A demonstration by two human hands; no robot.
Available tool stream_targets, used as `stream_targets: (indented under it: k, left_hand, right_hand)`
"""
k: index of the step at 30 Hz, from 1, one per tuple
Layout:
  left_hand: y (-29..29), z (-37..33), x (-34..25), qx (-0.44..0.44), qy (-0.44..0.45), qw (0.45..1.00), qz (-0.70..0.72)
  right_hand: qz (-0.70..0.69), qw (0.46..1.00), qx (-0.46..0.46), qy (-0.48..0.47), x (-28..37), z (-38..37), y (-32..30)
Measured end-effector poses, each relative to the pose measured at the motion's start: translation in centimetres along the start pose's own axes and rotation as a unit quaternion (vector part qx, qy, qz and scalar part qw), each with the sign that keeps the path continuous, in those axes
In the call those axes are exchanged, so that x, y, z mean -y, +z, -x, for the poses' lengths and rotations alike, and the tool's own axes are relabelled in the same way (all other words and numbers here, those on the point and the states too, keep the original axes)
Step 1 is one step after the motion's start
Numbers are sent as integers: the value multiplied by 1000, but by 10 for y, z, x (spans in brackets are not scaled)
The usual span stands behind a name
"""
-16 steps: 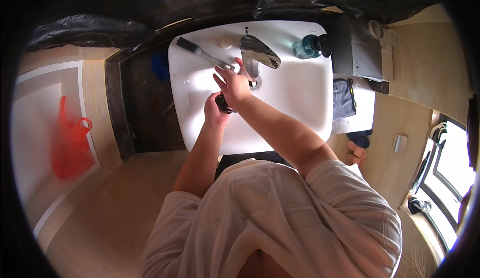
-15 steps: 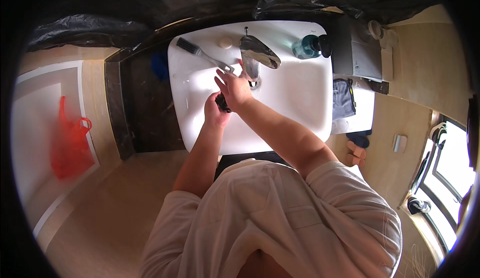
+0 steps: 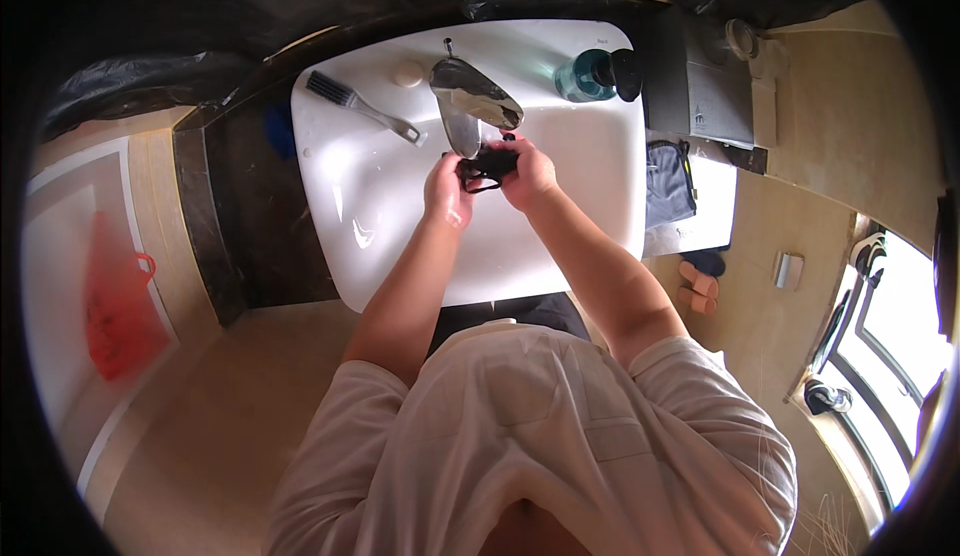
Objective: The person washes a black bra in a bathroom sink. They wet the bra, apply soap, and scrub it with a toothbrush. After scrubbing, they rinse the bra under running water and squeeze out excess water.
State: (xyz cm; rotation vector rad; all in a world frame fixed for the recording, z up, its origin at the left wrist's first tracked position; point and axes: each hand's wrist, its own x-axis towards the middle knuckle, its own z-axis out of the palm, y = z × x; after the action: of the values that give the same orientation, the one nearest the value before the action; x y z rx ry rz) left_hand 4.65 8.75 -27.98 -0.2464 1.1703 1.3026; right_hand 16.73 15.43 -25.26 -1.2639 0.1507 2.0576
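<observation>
Both hands hold a small black item with a thin loop hanging from it, over the white washbasin and beside the metal tap. Its exact kind I cannot make out. My left hand is closed on its left end, and my right hand grips the right end. Some fingertips are hidden. Wet-looking white spots show at my left wrist. On the basin's far left rim lies a grey-handled brush with dark bristles. A pale round object sits between brush and tap.
A teal bottle with a black top lies or stands at the basin's far right corner. Right of the basin are a dark cloth and a grey box. A red bag hangs at the left. Pink slippers are at the right.
My right hand has moved off the left one to the right, and the black item is now stretched between both hands under the tap. The view has shifted slightly.
</observation>
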Motion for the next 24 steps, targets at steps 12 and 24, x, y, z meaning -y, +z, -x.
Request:
stream_targets:
  k: [12, 24]
  left_hand:
    - [18, 1, -3, 125, -72, 980, 135]
    - [22, 5, 13, 138, -53, 975, 164]
  right_hand:
    - [666, 534, 77, -514, -28, 0, 4]
    - [672, 663, 121, -308, -15, -11, 8]
